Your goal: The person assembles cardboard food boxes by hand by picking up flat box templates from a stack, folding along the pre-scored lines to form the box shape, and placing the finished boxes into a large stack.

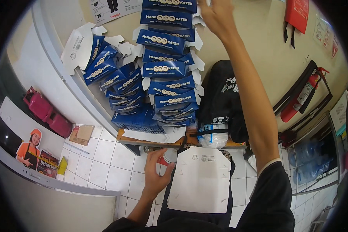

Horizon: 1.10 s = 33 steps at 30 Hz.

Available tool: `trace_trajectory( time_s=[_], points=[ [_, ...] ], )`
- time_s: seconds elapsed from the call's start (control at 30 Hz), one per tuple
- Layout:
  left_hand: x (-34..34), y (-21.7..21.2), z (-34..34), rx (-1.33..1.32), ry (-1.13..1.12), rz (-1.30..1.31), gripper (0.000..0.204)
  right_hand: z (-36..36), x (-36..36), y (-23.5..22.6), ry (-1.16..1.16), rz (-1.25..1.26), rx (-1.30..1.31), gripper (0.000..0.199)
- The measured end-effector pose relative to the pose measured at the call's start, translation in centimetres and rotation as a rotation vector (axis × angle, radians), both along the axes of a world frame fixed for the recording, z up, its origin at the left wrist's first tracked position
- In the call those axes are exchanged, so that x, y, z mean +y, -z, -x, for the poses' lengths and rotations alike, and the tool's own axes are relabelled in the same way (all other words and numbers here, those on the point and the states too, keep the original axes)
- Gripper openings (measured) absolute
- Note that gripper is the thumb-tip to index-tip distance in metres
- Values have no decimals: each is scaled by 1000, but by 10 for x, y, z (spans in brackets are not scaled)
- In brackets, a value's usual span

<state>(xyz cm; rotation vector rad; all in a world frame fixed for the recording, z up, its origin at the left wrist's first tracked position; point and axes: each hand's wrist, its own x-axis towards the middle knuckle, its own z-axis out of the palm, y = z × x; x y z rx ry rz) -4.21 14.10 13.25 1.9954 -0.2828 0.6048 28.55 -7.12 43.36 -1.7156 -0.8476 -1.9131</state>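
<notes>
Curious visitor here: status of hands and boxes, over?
Left hand at red-white container, grip unclear. Right hand blurred, near box stack. White card unheld. Black bag beside stack.

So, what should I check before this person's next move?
1. White cardboard sheet uncovered: ok, neither hand lies over it.
2. Left hand has a firm hold on the red, white-topped container: cannot tell, only that they are close together.
3. Right hand holding something: cannot tell, blurred at the top edge.
4. Tall stack of blue boxes neatly aligned: not ok, staggered.
5. Fire extinguisher unobscured by the hands: ok.
</notes>
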Motion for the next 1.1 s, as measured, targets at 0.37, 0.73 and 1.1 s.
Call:
trace_trajectory(
  time_s=[0.37,0.73,1.1],
  points=[
    [-7,175,38,862,-3,-129,80,334,-132,454,373,-352,1330,58],
    [-38,170,78,666,-25,-448,89,430,-71,478,406,-359,1647,85],
    [-79,186,89,529,356,-737,68,436,-23,458,-62,-247,1852,76]
  ],
)
